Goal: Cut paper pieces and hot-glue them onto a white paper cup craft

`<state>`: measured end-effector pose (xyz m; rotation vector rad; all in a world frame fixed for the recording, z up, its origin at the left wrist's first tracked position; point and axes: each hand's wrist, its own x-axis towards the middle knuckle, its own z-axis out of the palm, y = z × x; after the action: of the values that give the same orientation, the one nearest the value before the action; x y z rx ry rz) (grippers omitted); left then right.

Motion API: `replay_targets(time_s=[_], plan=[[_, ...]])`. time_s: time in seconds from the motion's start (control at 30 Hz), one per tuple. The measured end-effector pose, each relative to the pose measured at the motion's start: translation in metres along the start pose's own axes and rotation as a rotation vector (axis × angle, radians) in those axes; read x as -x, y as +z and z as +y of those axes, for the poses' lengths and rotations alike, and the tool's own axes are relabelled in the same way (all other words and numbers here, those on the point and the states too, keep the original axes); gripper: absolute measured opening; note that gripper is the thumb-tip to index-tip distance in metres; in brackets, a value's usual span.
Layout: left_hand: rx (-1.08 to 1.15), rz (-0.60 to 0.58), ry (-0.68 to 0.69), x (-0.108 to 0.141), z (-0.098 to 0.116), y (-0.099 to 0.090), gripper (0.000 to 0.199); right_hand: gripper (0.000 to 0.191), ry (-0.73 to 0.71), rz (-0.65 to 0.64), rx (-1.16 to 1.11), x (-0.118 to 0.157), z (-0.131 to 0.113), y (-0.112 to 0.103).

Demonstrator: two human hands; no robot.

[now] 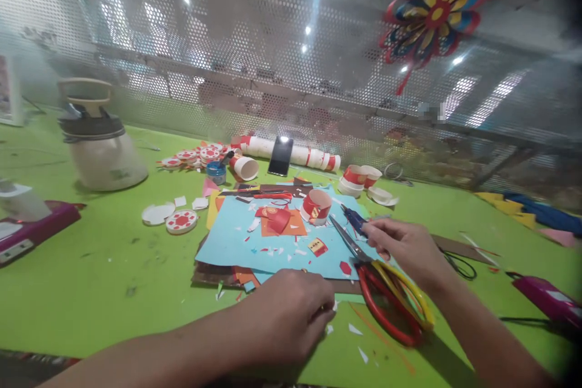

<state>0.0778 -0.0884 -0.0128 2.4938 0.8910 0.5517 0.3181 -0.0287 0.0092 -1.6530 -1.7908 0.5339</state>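
Note:
My right hand [400,248] is closed around a slim dark blue tool [354,220] that points toward the upper left; its exact kind is unclear. Near the front edge of the paper stack, my left hand [297,309] has its fingers curled, and whatever they may pinch is hidden. Large scissors [391,294] with red and yellow handles lie beside the right hand. Left of the tool, a red and white paper cup piece [316,207] stands on a light blue sheet [231,233]. Red paper scraps [277,218] rest on an orange square [297,225], with small cuttings scattered about.
Behind the sheet are a phone [280,156], a long tube of joined cups [268,147], a blue jar [216,173] and more cut cups [354,179]. Patterned paper discs [182,221] and a large kettle-like container [104,151] are left. Purple power strips [545,297] lie both sides.

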Motion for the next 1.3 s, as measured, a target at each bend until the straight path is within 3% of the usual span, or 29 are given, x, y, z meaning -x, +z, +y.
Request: replay_targets(time_s=[0.17,0.23,0.4,0.53,0.7,0.9,1.0,1.1,1.3], plan=[[-0.089,0.029,0.102,0.001,-0.003,0.008,0.016,0.033,-0.134,-0.003,0.298,-0.050,-0.019,-0.019],[-0.125,0.064,0.151,0.002,-0.006,0.013,0.013,0.030,-0.203,-0.117,0.519,-0.083,-0.038,-0.013],[-0.250,0.155,0.314,0.000,-0.018,0.026,0.004,0.014,-0.232,-0.364,0.728,-0.163,-0.085,0.037],[-0.363,0.214,0.437,-0.005,-0.023,0.034,0.006,0.017,-0.143,-0.582,0.908,-0.197,-0.097,0.083],[-0.374,0.247,0.435,-0.009,-0.018,0.042,0.015,0.024,-0.078,-0.771,1.055,-0.203,-0.089,0.113],[-0.401,0.299,0.437,-0.007,-0.014,0.037,0.018,0.026,-0.136,-0.768,1.072,-0.200,-0.084,0.123],[-0.436,0.335,0.453,-0.005,-0.017,0.034,0.017,0.020,-0.182,-0.738,0.962,-0.203,-0.083,0.110],[-0.441,0.322,0.431,-0.004,-0.023,0.037,0.015,0.012,-0.259,-0.695,0.754,-0.200,-0.085,0.083],[-0.365,0.240,0.322,-0.004,-0.029,0.042,0.012,0.024,-0.381,-0.651,0.315,-0.159,-0.091,0.034]])
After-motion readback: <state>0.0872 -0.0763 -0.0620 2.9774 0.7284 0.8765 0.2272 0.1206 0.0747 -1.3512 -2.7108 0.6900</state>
